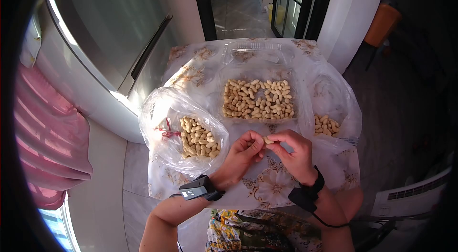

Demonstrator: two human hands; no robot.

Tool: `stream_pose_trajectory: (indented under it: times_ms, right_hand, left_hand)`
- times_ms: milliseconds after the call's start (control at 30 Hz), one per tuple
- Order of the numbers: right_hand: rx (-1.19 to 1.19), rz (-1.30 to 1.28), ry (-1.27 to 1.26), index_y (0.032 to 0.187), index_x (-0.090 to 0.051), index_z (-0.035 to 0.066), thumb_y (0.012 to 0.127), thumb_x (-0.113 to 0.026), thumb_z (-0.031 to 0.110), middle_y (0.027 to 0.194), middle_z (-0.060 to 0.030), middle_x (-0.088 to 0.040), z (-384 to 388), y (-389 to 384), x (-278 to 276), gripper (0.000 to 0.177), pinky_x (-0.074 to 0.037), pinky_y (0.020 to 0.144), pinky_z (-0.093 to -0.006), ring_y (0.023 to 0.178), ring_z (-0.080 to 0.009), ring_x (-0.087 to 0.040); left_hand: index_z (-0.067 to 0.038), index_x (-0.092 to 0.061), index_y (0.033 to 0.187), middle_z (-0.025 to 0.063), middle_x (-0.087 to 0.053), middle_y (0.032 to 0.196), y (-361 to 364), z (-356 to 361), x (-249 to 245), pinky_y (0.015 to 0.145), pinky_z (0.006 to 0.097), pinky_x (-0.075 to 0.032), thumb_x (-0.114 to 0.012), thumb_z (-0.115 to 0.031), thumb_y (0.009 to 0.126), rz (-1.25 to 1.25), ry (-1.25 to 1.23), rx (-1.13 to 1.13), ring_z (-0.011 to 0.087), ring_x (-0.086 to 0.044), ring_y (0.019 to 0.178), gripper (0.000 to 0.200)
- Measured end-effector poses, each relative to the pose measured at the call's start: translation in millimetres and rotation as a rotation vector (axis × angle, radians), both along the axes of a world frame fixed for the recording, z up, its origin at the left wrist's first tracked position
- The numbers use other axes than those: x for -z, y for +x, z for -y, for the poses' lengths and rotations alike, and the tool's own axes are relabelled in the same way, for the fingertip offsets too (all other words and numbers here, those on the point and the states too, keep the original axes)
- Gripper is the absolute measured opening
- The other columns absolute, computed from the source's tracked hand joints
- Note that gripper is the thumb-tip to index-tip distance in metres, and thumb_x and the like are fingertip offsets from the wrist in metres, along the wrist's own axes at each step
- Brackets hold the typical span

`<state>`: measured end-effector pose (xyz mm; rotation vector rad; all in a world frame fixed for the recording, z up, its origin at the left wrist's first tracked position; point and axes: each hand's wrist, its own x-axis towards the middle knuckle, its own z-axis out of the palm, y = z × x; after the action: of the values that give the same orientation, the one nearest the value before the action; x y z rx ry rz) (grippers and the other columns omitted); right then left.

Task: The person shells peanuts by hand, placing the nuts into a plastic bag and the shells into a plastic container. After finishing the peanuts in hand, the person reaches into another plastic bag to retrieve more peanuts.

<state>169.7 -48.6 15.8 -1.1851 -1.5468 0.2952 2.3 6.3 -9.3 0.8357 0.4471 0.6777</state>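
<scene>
Peanut (268, 140) between both hands (272, 149), above a flowered tablecloth (274, 183)

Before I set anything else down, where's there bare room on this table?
The tablecloth is bare at far left, between the left bag, fridge and clear box, and at the near edge, between your wrists. A smaller patch lies near right, below the right bag. The middle is crowded: box between bags, left hand and right hand just in front.
</scene>
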Motion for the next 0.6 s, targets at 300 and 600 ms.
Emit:
stream_pose_trajectory:
  times_ms: [300, 600]
  right_hand:
    - [0.029, -0.025, -0.089, 0.095, -0.068, 0.0, 0.084, -0.074, 0.007, 0.083, -0.0092, -0.069, 4.3, 1.8, -3.0, 0.014, -0.051, 0.069, -0.0276, 0.076, -0.0171, -0.068]
    - [0.083, 0.011, -0.044, 0.095, -0.067, -0.001, 0.084, -0.074, 0.006, 0.084, -0.0101, -0.069, 6.9, 3.7, -6.7, 0.014, -0.051, 0.069, -0.0281, 0.076, -0.0187, -0.067]
  left_hand:
    - [-0.009, -0.057, 0.112, -0.0027, -0.056, 0.089, 0.7, 1.9, -7.2, 0.07, 0.0226, -0.041, -0.046, -0.03, 0.105, 0.023, -0.065, -0.001, 0.0071, -0.05, 0.078, 0.024]
    - [-0.003, -0.053, 0.117, 0.0055, -0.059, 0.102, -0.2, -3.9, 4.8, 0.074, 0.0273, -0.044, -0.05, -0.018, 0.101, 0.104, -0.133, 0.03, 0.0146, -0.054, 0.084, 0.022]
